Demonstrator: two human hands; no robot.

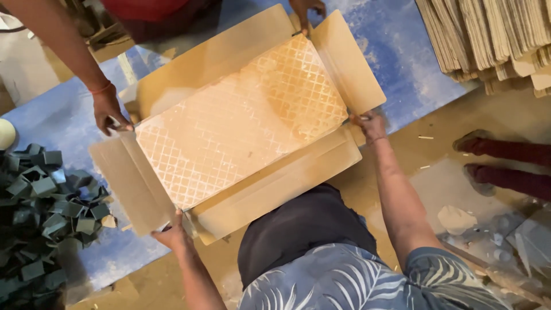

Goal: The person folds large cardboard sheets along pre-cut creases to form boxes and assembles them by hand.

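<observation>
Carton (pixel 241 123): one, four flaps open; left hand (pixel 172 234), right hand (pixel 370 125) gripping.

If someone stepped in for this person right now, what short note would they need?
Left hand: grips the near-left corner of the tile.
Right hand: grips its near-right corner.
A co-worker's hands hold the far corners.
The patterned tile lies flat over an open cardboard box, flaps spread, on a blue table.
Done: tile is lined up over the box.
Left: flaps are not yet closed.
Nearby: dark corner pieces at left, stacked flat cardboard at top right.
</observation>
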